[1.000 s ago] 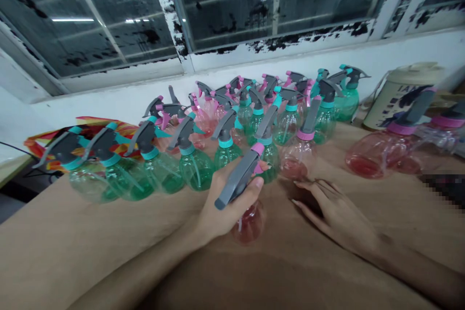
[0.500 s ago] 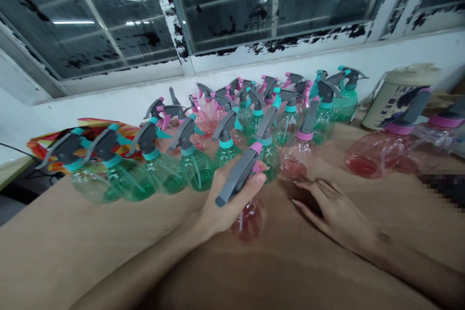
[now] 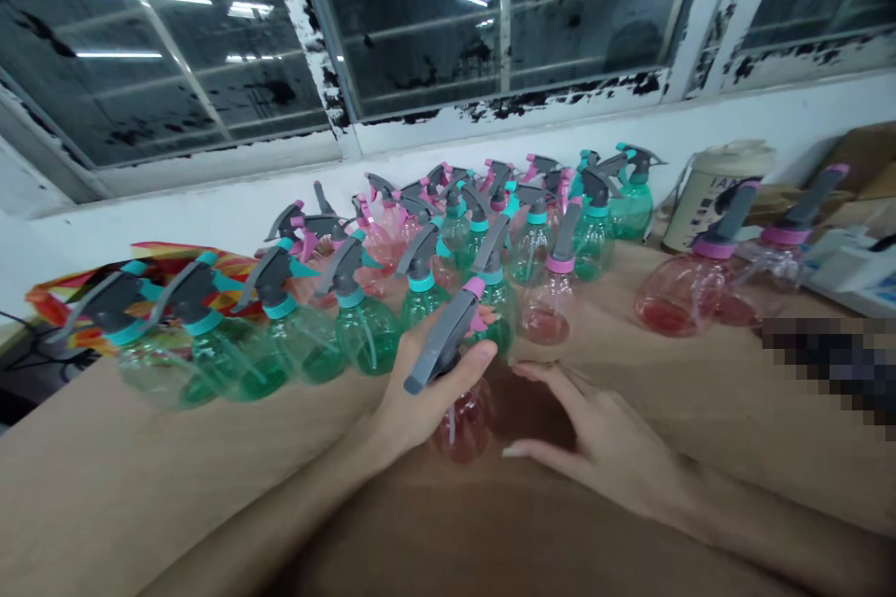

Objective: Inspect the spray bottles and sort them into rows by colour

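My left hand (image 3: 427, 387) is closed around the neck of a pink spray bottle (image 3: 464, 434), whose grey trigger head with a pink nozzle sticks up above the thumb. The bottle holds some reddish liquid and a pale dip tube. To its right, my right hand (image 3: 595, 434) is open, thumb and fingers apart, a short way from the bottle and holding nothing. Just beyond stands another pink spray bottle (image 3: 547, 312). Behind my left hand are green spray bottles, one of them (image 3: 368, 336) close to the knuckles.
Rows of green and pink spray bottles fill the table's (image 3: 231, 485) back. Two pink bottles, the nearer one (image 3: 676, 298) tilted, are at the right by a beige jug (image 3: 718, 196). A colourful cloth (image 3: 182, 261) lies at the left. A pixelated dark object (image 3: 833, 364) is far right.
My right hand has moved left, away from the standing pink bottle and nearer the held one, with its fingers spread wider. My left hand keeps its grip. The view has shifted slightly right.
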Available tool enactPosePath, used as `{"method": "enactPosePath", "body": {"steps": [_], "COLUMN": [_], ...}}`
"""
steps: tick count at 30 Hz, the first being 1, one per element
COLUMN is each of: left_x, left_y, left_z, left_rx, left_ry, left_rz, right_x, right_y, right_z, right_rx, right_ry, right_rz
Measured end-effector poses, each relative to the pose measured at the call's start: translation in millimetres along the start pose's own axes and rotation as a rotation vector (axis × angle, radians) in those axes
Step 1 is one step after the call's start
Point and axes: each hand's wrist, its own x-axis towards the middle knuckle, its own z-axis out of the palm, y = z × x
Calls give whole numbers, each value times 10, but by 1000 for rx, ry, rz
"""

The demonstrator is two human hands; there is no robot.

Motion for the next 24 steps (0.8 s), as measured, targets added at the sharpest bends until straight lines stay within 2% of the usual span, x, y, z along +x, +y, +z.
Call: {"method": "enactPosePath", "body": {"steps": [3,6,8,11,16,21,24], "left_x": [-39,-111,-161,-211,-209,-222,-286], "left_y": [28,92,124,93,-169,-333,-339], "left_z": [27,73,103,129,124,172,248], "left_rx": [-69,-118,-136,-121,49,60,123], "left_ry": [-11,-47,-69,-101,-218,-127,-142], "left_rz": [-38,-76,-75,-37,84,50,51], "right_x": [97,189,218,185,-50,-261,-266], "right_y": [-271,-476,-551,-550,-271,301,641], "right_z": [58,142,175,135,-166,-544,-703], "right_rx": [111,172,137,61,-74,-288,-409], "right_ry": [35,117,154,142,126,211,267], "right_rz": [21,-34,-58,-60,13,58,108]}}
